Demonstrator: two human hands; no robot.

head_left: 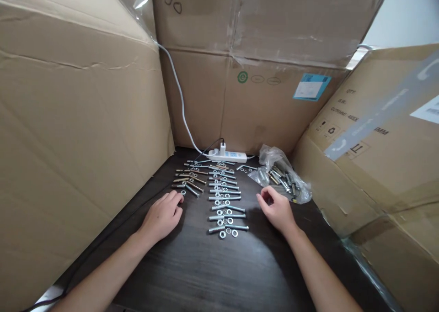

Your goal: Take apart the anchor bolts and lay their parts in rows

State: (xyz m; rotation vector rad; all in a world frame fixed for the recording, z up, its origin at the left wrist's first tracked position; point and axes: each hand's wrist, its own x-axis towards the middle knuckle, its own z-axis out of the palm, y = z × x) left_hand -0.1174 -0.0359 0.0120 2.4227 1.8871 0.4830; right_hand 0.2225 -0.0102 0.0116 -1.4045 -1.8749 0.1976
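Note:
My left hand (163, 215) rests on the dark table with its fingers loosely bent and thumb apart, and I see nothing in it. Its fingertips lie beside a small nut (183, 193) at the near end of the left group of bolts (192, 191). My right hand (277, 210) is loosely curled, thumb and forefinger making a ring with nothing visible inside. Between the hands runs a column of expansion bolts with metal sleeves (227, 217), laid crosswise. Nuts and washers (234, 233) sit in small sets between them.
A clear plastic bag (302, 188) of loose bolts lies beyond my right hand. Behind the bolts, a white power strip (240, 156) holds a plug, its cable (181, 92) running up the back box. Large cardboard boxes (85, 120) wall the dark table (206, 275) on three sides.

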